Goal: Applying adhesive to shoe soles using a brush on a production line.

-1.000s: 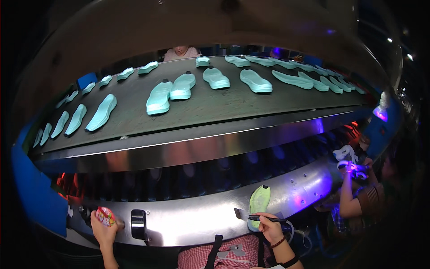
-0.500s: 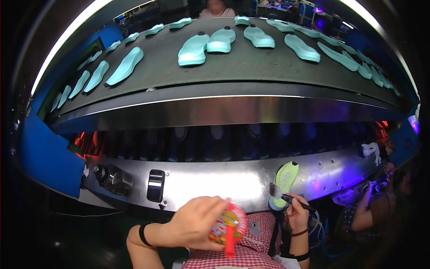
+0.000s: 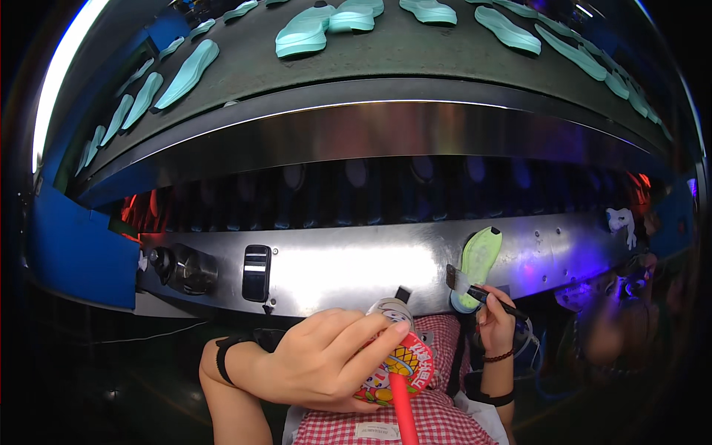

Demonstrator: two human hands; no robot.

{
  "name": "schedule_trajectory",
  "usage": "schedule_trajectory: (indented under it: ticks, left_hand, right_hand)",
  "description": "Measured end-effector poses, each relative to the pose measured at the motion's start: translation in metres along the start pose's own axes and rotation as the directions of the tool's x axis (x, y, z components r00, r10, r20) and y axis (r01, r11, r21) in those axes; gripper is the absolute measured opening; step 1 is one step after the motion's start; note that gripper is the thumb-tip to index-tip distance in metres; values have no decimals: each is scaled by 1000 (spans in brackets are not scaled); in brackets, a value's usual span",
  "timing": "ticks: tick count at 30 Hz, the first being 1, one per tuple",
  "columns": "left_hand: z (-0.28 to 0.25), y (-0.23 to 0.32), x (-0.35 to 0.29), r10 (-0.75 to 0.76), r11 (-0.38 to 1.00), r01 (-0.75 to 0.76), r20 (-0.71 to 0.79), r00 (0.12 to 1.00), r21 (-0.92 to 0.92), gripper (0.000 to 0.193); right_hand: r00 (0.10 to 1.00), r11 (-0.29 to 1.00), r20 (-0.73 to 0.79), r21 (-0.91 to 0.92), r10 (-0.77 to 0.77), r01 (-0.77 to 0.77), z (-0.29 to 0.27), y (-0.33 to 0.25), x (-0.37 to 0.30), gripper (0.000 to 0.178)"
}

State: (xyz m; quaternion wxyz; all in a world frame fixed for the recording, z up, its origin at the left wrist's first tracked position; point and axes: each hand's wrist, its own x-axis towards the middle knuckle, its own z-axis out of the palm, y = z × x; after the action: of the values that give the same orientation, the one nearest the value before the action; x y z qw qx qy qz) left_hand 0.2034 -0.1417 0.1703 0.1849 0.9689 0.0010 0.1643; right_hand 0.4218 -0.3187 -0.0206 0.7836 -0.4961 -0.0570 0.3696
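Observation:
My left hand [image 3: 319,360] is wrapped around a colourful drink cup [image 3: 419,356] with a printed red lid, held in front of my checked apron. A thick red straw [image 3: 402,409] sticks out of the cup toward me. My right hand [image 3: 497,330] grips the dark handle of a flat brush [image 3: 480,292], its bristles beside a light-green shoe sole [image 3: 482,251]. That sole lies on the metal ledge [image 3: 371,271], its near end over a small blue dish [image 3: 464,302]. Just beyond my left fingers shows a pale rounded thing [image 3: 391,306] with a black tab, partly covered.
Beyond the ledge runs a dark conveyor belt [image 3: 356,63] carrying several turquoise soles [image 3: 508,31]. A black phone [image 3: 256,273] and a dark bottle [image 3: 185,268] rest on the ledge at left. A crumpled white thing [image 3: 621,224] lies at its far right, near another person's blurred arm [image 3: 619,334].
The view has tipped downward, so the belt sits higher. My left hand has turned the cup, showing more of its lid and straw. The brush stays by the sole in my right hand.

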Motion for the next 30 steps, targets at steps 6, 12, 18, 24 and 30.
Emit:
schedule_trajectory:
  ticks: [6, 12, 18, 24, 30]
  left_hand:
    - [-2, 1, -3, 31, 999, -31, -23, 999, -15, 75]
    - [-1, -1, -5, 51, 998, -52, -40, 998, -29, 70]
    - [0, -2, -7, 26, 997, -27, -23, 999, -68, 75]
    - [-1, -6, -11, -5, 995, 5, 5, 1000, -98, 83]
    - [-4, -3, -17, -36, 997, 35, -13, 999, -66, 80]
  right_hand:
    - [1000, 1000, 11, -10, 12, -12, -1, -1, -1, 20]
    - [1000, 1000, 12, 0, 22, -22, -1, 1, 1, 20]
    - [1000, 1000, 23, -8, 10, -10, -2, 0, 1, 20]
    - [1000, 1000, 6, -10, 8, -8, -1, 0, 0, 20]
    - [1000, 1000, 16, 10, -2, 2, -1, 2, 0, 19]
